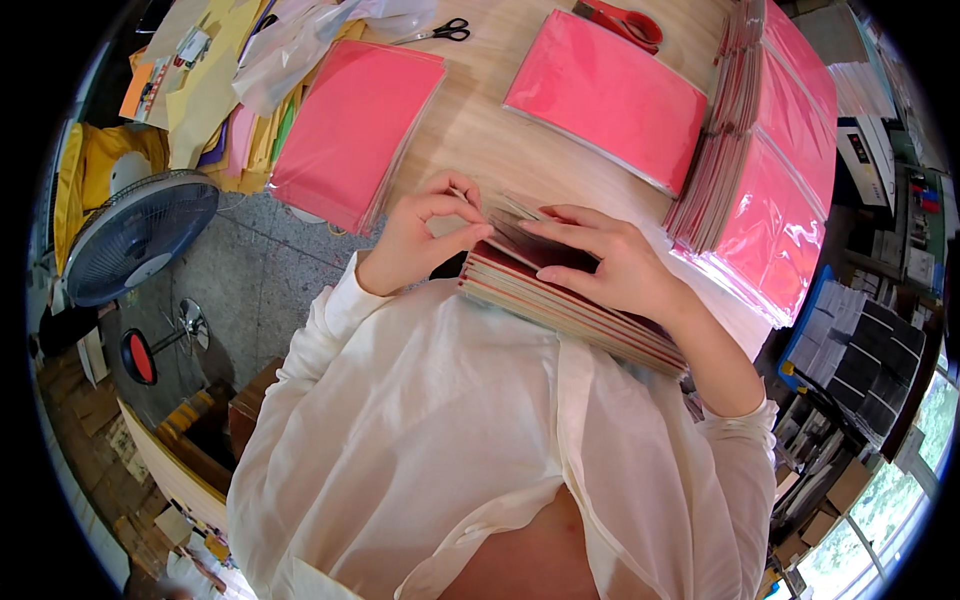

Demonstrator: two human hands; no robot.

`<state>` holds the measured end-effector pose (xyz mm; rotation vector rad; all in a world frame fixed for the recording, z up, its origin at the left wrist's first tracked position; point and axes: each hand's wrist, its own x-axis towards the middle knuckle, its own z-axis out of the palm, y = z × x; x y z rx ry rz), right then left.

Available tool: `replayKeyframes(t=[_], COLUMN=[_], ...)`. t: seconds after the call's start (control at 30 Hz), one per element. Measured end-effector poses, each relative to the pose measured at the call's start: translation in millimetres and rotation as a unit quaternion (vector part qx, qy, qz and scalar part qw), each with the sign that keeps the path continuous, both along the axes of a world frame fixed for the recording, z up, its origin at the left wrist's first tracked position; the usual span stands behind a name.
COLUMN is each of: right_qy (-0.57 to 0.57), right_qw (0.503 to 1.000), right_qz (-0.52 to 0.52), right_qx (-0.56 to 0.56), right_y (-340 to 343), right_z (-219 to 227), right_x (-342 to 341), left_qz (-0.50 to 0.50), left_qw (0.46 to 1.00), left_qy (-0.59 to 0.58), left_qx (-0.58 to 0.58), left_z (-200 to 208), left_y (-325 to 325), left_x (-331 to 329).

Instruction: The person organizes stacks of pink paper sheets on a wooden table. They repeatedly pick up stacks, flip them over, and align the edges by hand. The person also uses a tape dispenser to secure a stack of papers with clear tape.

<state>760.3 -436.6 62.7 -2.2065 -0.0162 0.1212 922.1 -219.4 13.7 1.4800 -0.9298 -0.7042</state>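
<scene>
Workroom: grey speckled floor (pixel 250 270), with a grey-and-blue round caged fan (pixel 140 238) at left. Surface: one pale wood-grain table (pixel 465 95).

Item, in hand: one stack of thin flat folders with cream and dark-red edges (pixel 575 312), close against the wearer's white shirt (pixel 450 400) at the near side of the table. We find the left hand (pixel 425 228) at its left end, thumb and forefinger drawn close together; we cannot tell whether a leaf is pinched between them. The right hand (pixel 610 258) lies over the top, fingers and thumb spread on the dark upper surface.

Also on the table: one glossy pink-red rectangular stack (pixel 355 130) at left; one pink-red stack in clear wrapping (pixel 605 100) beyond the hands; tall rows of wrapped pink-red packets (pixel 775 185) at right; black-handled scissors (pixel 452 30); crumpled clear plastic sheeting (pixel 295 55) over loose coloured papers.

Markings: we note a small white printed card (pixel 193 45) at upper left, its lettering too small to read, and a white boxy machine with a dark panel (pixel 865 160) at right, its marks likewise illegible.
</scene>
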Motion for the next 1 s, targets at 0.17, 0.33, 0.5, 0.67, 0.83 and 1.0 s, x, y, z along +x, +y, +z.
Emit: replayKeyframes(t=[0.17, 0.33, 0.5, 0.67, 0.83, 1.0], right_qy=[-0.024, -0.04, -0.02, -0.038, -0.053, -0.02], right_qw=[0.999, 0.995, 0.998, 0.998, 0.997, 0.998], right_qz=[-0.008, 0.002, 0.0, 0.009, 0.011, 0.0], right_qx=[-0.029, -0.088, -0.067, -0.054, -0.048, -0.058], right_y=[0.6, -6.2, -9.2, -5.0, -0.4, -2.0], right_z=[-1.6, -0.5, -3.9, 2.0, 2.1, 3.1], right_x=[2.9, 3.7, 5.1, 3.2, 1.7, 5.1], left_qz=[0.121, 0.188, 0.17, 0.162, 0.144, 0.202], left_qw=[0.99, 0.972, 0.966, 0.97, 0.971, 0.974], left_qy=[0.024, -0.095, -0.156, -0.142, -0.172, -0.064], left_qx=[-0.07, -0.101, -0.118, -0.111, -0.076, -0.084], left_z=[-18.3, -21.6, -31.4, -35.6, -28.0, -18.3], left_y=[-14.2, 18.2, 34.3, 30.2, 19.9, -1.1], left_x=[-5.8, -27.3, -37.7, -41.4, -37.6, -48.1])
